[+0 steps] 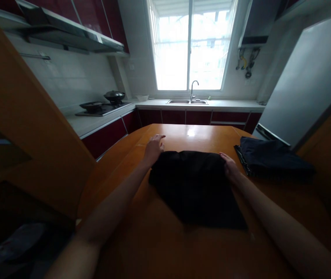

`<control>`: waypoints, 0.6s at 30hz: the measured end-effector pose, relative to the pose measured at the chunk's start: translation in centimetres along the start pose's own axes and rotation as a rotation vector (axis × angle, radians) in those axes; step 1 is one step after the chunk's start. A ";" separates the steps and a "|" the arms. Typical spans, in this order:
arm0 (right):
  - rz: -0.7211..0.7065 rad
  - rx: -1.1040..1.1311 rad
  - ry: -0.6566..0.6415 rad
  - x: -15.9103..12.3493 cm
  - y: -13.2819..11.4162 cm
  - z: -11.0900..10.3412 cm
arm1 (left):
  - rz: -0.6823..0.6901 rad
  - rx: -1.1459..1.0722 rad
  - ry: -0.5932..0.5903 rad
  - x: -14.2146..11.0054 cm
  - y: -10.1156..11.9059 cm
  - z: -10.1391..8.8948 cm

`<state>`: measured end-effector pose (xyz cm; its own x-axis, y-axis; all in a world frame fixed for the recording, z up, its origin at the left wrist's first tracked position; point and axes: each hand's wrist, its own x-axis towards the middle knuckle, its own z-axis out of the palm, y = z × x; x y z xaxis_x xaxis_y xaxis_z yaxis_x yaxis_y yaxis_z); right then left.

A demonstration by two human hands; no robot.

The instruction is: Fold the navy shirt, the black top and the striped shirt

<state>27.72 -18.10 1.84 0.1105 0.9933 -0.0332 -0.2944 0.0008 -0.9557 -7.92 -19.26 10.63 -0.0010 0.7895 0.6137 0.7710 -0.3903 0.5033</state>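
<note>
A dark black cloth (196,188), perhaps a garment, lies in front of me with its far edge nearly straight and its near side tapering unevenly. At its far left corner is my left hand (153,149), index finger stretched out and apart from the thumb; the lower fingers are partly hidden. My right hand (230,166) pinches the cloth's far right corner, thumb and fingers closed along the edge. The cloth's dark surface hides its folds.
A pile of folded dark cloth (270,157) rests on the wooden table (142,240) at the right. Beyond the table are a sink (180,102), a stove with pans (114,95), and a large pale appliance (305,73). A wooden partition (37,116) stands at the left.
</note>
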 end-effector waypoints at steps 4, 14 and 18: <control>-0.137 0.003 0.183 2.1 1.8 -1.2 | 0.173 -0.017 -0.195 -1.6 3.3 0.0; -0.811 -0.850 -0.141 -2.2 0.4 0.1 | 0.142 0.138 -0.448 -5.7 2.8 6.5; -0.960 -1.018 -0.455 -5.2 0.7 2.3 | -0.117 -0.267 -0.455 -4.3 2.6 6.3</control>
<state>24.76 -23.00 2.05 -0.4851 0.6092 0.6273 0.5195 0.7778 -0.3536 -1.93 -20.64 5.48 0.2446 0.9372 0.2488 0.5932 -0.3476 0.7262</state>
